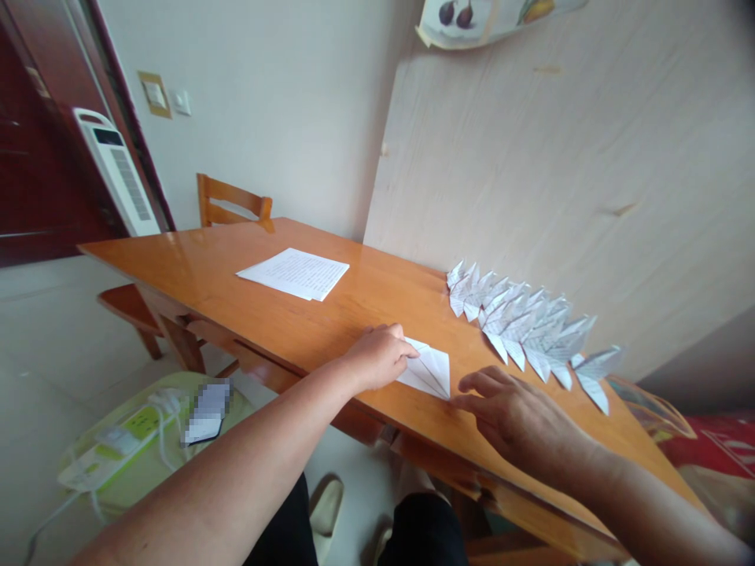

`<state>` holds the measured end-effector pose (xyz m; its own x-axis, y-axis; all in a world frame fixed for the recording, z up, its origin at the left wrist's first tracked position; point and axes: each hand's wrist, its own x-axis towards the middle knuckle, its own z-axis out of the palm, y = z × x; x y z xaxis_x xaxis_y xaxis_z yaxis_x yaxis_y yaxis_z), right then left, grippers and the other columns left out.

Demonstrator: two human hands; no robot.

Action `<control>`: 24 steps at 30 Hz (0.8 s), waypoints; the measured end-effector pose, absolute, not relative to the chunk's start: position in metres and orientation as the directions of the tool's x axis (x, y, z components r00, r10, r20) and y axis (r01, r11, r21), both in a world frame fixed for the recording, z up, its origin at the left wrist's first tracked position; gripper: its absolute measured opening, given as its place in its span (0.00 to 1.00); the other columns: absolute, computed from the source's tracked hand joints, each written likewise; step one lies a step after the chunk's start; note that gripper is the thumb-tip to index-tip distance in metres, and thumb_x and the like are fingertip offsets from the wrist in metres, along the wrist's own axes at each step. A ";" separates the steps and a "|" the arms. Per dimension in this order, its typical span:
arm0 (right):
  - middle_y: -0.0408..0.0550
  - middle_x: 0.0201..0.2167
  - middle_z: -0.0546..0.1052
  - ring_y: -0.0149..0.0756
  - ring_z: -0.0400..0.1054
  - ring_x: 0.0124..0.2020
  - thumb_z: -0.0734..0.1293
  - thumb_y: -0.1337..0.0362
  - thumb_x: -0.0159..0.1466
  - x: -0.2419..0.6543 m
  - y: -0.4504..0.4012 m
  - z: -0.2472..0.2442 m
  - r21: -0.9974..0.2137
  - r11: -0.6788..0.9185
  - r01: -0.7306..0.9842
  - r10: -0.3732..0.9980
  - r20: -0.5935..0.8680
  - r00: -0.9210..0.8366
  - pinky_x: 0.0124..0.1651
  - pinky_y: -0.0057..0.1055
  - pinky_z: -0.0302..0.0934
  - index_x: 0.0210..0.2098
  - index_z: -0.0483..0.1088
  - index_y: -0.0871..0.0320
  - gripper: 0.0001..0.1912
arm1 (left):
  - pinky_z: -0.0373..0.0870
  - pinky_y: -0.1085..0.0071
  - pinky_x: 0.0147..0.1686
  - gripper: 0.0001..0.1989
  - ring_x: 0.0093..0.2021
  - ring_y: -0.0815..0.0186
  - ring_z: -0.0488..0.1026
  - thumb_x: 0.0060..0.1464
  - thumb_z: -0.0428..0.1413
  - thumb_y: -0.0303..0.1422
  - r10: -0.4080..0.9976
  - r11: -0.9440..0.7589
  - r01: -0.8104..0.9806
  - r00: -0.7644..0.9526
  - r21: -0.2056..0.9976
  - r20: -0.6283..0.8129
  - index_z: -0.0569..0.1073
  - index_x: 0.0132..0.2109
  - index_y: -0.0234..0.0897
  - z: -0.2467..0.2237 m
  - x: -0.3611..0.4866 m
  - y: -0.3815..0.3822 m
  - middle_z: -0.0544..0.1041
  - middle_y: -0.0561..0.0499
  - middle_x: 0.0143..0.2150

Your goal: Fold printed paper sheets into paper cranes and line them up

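Note:
A creased, partly folded white paper [432,373] lies on the wooden table [377,303] near its front edge. On the paper's left part rests my left hand [382,358], its fingers curled together and a fingertip on the sheet. My right hand [510,409] is at the paper's right corner, fingers apart, with the thumb or a fingertip close to that corner. Several folded paper shapes with pointed tips [531,318] stand in rows at the right by the wall. Farther left lies a stack of written sheets [298,273].
A wooden chair [236,198] stands behind the table's far left end. Below left, a light green stool [236,401] bears a power strip [127,440] with cables and a blurred-out device [208,410]. Red bags [723,444] are at the far right.

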<state>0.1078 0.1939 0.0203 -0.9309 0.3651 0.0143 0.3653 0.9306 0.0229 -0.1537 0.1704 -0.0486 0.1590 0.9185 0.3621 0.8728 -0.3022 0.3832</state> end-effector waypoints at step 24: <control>0.62 0.67 0.62 0.58 0.54 0.68 0.63 0.39 0.63 0.086 0.163 -0.036 -0.042 0.862 0.505 0.503 0.192 -0.842 0.65 0.64 0.50 0.67 0.59 0.63 0.43 | 0.71 0.65 0.52 0.12 0.51 0.62 0.75 0.62 0.49 0.30 0.892 -0.229 0.549 -0.213 0.804 0.400 0.74 0.49 0.36 -0.057 -0.168 0.175 0.79 0.45 0.51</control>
<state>0.0860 0.1633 -0.0360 -0.8425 0.5032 0.1924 0.5052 0.8620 -0.0423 -0.1681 0.1755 -0.0568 -0.2134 0.8915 0.3996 0.5492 -0.2288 0.8038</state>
